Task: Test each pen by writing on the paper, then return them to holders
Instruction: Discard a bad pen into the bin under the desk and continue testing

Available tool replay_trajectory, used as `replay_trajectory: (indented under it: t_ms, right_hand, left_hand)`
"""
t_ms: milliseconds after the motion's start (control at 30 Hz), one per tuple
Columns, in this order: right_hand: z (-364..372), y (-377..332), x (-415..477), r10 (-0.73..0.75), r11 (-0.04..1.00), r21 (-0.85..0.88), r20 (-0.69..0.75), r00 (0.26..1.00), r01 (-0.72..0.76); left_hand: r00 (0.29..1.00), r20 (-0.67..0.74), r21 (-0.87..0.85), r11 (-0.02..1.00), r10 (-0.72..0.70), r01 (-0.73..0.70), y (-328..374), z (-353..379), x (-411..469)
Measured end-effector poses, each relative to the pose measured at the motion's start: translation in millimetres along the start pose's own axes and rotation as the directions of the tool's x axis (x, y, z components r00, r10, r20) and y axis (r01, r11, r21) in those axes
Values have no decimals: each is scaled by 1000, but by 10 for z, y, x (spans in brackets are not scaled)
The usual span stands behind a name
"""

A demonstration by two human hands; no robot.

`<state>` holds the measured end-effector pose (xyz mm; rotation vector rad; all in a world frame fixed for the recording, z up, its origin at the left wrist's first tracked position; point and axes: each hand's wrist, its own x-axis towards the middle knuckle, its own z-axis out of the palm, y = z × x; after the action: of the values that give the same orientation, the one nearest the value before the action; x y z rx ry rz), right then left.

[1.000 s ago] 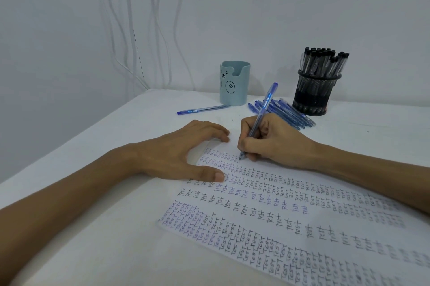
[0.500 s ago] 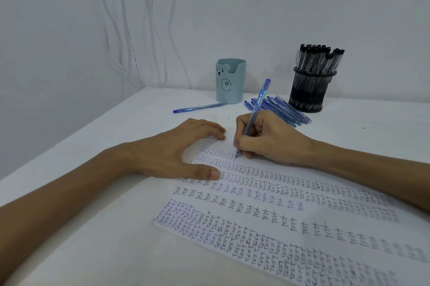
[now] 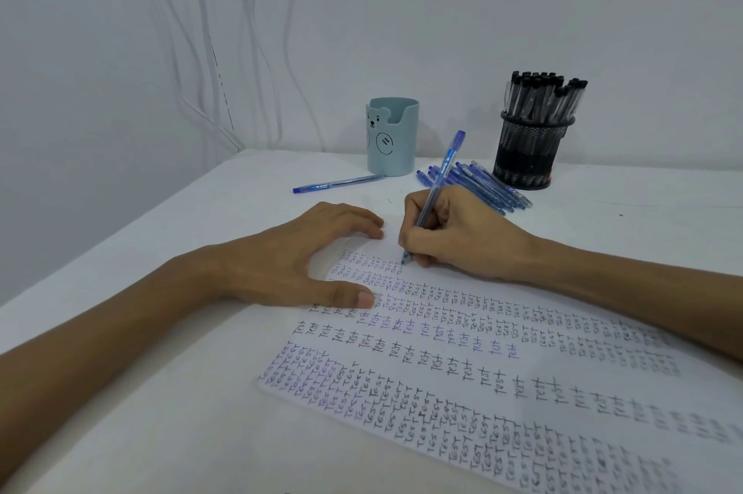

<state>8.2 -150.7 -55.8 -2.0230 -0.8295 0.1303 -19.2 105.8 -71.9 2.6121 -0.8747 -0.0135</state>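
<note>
From the head camera, the right hand (image 3: 462,236) pinches a blue pen (image 3: 436,192), its tip on the paper (image 3: 482,352) near the top edge to write. The left hand (image 3: 289,260) lies spread, pinning the sheet to the tabletop (image 3: 181,272). Loose blue pens (image 3: 486,188), likely awaiting their turn, lie beside the mesh holder (image 3: 530,155).

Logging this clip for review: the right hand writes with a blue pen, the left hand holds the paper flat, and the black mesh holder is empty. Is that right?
Not quite. The head view shows the black mesh holder packed with black-capped pens, not empty. The rest stands: the right hand writes with a blue pen and the left hand holds the paper flat.
</note>
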Motion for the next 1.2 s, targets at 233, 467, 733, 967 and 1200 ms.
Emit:
replay_trajectory:
  t_ms: [233,467,733,967,1200]
  right_hand:
    - [4,-15,-2,14,999,-38,4,1000,-14]
    - [-18,-4,86,239,887,429,-112,965,-169]
    - [-33,69,98,160,838,541,-123,980,-69]
    - [-44,0,97,243,759,638,-96,965,-127]
    - [-56,-8,123,310,720,669,-72,948,-185]
  left_hand:
    - [1000,-14,6,1000,15,-15,-46,29,25]
    - [999,-27,-24,999,31,-31,-32,24,10]
    - [999,-27,-30,999,21,-22,-17,13,5]
    - [1000,-8,-13,1000,17,-17,-13,0,15]
    - [1000,-12,-24,1000,10,-10,-14,4,10]
